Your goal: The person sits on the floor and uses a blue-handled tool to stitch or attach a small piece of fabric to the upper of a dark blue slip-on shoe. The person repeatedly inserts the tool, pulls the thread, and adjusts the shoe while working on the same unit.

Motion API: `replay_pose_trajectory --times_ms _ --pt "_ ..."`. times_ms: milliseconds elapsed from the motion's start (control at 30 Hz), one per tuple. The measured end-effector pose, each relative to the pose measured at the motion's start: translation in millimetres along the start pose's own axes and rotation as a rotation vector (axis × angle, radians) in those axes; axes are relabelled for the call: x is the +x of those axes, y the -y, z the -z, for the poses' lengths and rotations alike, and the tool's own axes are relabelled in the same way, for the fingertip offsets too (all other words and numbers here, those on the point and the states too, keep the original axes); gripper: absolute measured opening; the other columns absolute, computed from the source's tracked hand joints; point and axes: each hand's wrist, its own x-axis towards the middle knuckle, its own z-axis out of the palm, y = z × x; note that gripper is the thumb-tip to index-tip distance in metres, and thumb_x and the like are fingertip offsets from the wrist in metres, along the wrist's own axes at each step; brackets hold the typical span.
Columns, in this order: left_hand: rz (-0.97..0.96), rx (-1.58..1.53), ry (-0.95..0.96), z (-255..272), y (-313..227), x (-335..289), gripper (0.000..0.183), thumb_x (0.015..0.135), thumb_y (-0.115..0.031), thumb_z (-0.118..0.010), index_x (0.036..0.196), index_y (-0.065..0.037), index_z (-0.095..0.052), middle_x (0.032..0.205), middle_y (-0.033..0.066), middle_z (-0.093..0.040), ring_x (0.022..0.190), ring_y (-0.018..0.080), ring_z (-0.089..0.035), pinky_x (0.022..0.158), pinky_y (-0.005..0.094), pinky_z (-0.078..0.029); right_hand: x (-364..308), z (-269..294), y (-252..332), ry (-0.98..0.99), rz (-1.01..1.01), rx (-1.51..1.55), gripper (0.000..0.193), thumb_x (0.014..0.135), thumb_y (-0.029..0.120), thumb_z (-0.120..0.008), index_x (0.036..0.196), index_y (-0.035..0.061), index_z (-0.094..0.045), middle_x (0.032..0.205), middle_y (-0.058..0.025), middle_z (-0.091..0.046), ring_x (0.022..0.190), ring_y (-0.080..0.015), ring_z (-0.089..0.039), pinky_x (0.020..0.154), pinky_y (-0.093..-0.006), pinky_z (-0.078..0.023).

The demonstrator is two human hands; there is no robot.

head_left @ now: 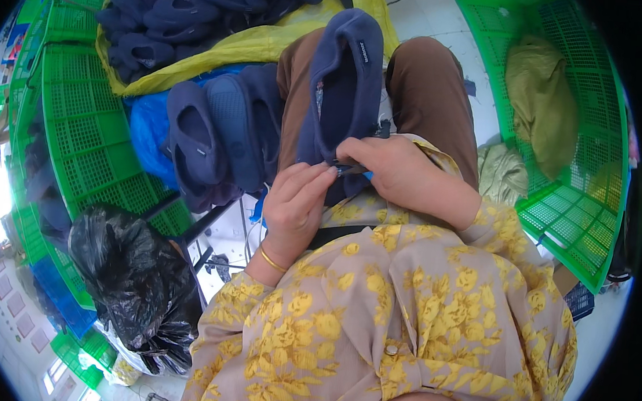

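A navy slipper (350,77) with a small white mark lies on my lap, its toe pointing away from me. My left hand (297,199) is closed, its fingertips pinching at the slipper's heel end. Beside those fingertips, my right hand (400,172) is closed around a small dark tool that looks like thread snips (352,170). Its tip reaches toward the left fingers at the heel. Whatever lies between the fingertips is too small to make out. To the left of my knee, several matching slippers (196,138) stand in a row, one showing its blue sole (235,129).
A yellow sack (219,69) at the far left holds a heap of navy slippers (181,15). Green crates stand at left (83,127) and right (486,19); olive cloth (544,104) hangs in the right one. A black plastic bag (125,277) bulges at the near left.
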Motion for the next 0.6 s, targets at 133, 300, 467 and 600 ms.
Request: replay_pose_trajectory --times_ms 133,300,467,600 --pt "0.023 0.0 0.01 1.4 -1.4 -1.5 0.022 0.071 0.005 -0.075 0.092 -0.003 -0.073 0.093 0.0097 -0.071 0.086 0.0277 -0.067 0.076 0.0334 -0.054 1.4 -6.5 2.8 -0.043 -0.03 -0.016 0.035 0.082 -0.002 -0.056 0.11 0.0109 -0.039 0.08 -0.017 -0.065 0.072 -0.0411 -0.064 0.06 -0.0465 -0.049" --pt "0.029 0.002 0.007 0.9 -3.8 -1.8 0.02 0.072 0.006 -0.075 0.091 0.0 -0.072 0.094 0.0113 -0.072 0.086 0.0283 -0.067 0.077 0.0334 -0.055 3.9 -5.8 1.4 -0.029 -0.029 -0.014 0.033 0.082 -0.003 -0.055 0.108 0.0098 -0.039 0.077 -0.0183 -0.064 0.071 -0.0419 -0.063 0.059 -0.0474 -0.049" --pt "0.013 0.0 0.0 1.8 -2.6 -4.4 0.021 0.072 0.007 -0.074 0.091 0.0 -0.072 0.094 0.0119 -0.072 0.087 0.0286 -0.068 0.076 0.0335 -0.055 6.4 -7.9 2.9 -0.046 0.005 -0.013 0.034 0.083 -0.001 -0.054 0.11 0.009 -0.038 0.075 -0.0193 -0.064 0.071 -0.0418 -0.064 0.059 -0.0473 -0.049" --pt "-0.017 0.01 -0.008 1.3 1.0 -4.6 0.024 0.072 0.008 -0.072 0.094 -0.001 -0.072 0.096 0.0116 -0.072 0.088 0.0279 -0.068 0.076 0.0326 -0.055 10.0 -7.2 2.9 -0.076 0.077 -0.022 0.035 0.083 0.0 -0.054 0.114 0.0072 -0.04 0.075 -0.0194 -0.065 0.07 -0.0407 -0.064 0.058 -0.0464 -0.05"
